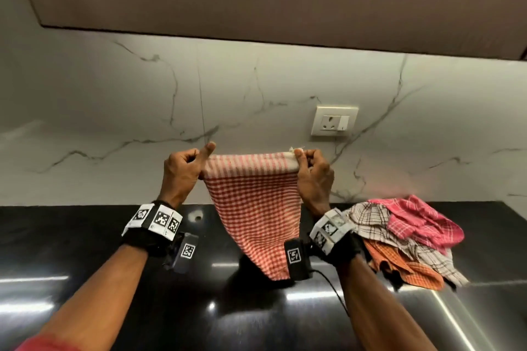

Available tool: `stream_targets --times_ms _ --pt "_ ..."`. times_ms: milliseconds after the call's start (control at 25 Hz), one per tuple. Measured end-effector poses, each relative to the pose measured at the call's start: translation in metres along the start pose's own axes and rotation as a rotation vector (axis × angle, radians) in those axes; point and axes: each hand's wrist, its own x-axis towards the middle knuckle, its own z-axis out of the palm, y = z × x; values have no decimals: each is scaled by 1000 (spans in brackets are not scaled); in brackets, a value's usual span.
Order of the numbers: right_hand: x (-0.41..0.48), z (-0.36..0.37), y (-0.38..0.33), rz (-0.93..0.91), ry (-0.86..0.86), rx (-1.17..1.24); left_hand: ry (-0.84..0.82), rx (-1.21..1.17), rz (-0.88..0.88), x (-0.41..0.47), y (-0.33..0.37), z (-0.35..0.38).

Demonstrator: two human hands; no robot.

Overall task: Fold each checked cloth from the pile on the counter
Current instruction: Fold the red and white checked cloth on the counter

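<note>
The left hand [182, 169] and the right hand [312, 172] each pinch a top corner of a red-and-white checked cloth [256, 208], holding it up in front of the marble backsplash [114, 100] so it hangs clear of the black counter [85, 236] — likely to straighten it before folding. The pile of checked cloths [405, 239] lies just to the right — apparently not yet folded.

red-and-white checked cloth [253, 208], pile [405, 239] — pink, orange, brown-lined checks — glossy black counter [85, 236]
</note>
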Motion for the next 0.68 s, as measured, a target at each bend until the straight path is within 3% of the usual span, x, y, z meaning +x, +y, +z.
stream_targets --times_ms 160,240,360,440,520,680 --pt "27 -19 -45 -85 112 16 -110 -78 65 28 43 -27" --pt "36 -27 -60 -109 114 -25 -87 -21 123 36 60 -37" --pt "44 -33 -70 -82 29 78 -39 307 262 38 80 -45" --pt "42 -40 -69 -73 -1 180 94 679 438 31 90 -45" --pt "35 -47 -69 -76 -86 213 176 887 525 19 97 -43" --pt "15 -82 -62 -17 -369 471 41 785 482 -8 108 -36"
